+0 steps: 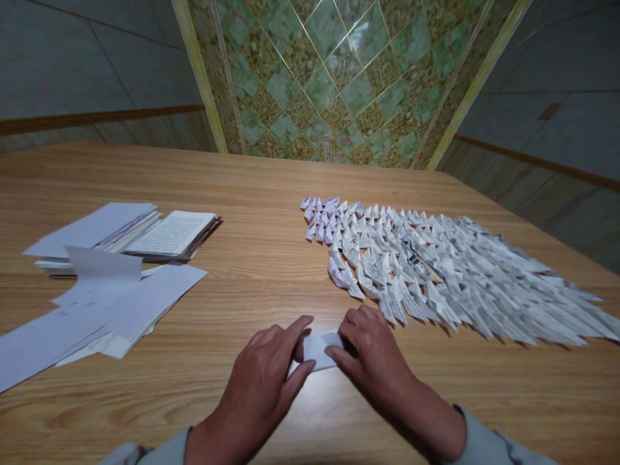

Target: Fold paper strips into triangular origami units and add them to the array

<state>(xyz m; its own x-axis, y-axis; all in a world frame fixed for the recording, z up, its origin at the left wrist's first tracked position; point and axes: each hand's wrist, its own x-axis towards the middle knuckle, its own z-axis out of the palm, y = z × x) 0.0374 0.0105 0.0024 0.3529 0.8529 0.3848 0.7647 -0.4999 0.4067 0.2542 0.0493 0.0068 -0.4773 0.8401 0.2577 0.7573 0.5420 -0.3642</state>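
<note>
Small folded paper piece point(320, 349) lies pinched between your left hand point(264, 381) and right hand point(372, 355), fingers closed on it, just beside rows of folded paper pieces point(445, 271) on the counter point(261, 258).

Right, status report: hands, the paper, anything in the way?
Left hand and right hand both pinching small white paper, low on table. Folded pieces massed right, loose sheets left. Neither touches the hands.

The wooden worktop point(261, 258) carries loose white sheets point(145, 297) at the left, with a stack of printed papers point(169, 234) just behind them. At the right lie dense rows of folded paper pieces point(436, 271), and one small white paper point(320, 349) near the front edge.
</note>
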